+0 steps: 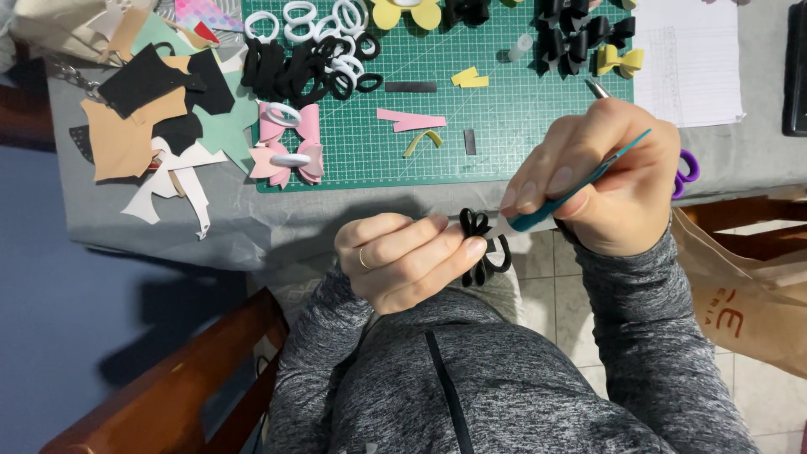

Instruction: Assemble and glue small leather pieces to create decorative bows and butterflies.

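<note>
Two pink bows point(287, 143), one cutting mat point(370, 151)

Grey-clothed table point(756, 155), wooden chair point(181, 387) — pale tiled floor point(580, 324) below.

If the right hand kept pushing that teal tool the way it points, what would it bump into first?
Most likely the black bow, pinched by the left hand. The right hand aims the teal tool down-left, its tip at the bow; whether they touch is unclear.

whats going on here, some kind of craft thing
A person seated at a table holds a small black bow in the left hand, pinched between the fingers. The right hand presses a teal-handled tool against it. On the green cutting mat lie pink bows, black and white hair ties and strips. Cut scraps sit to one side.
</note>
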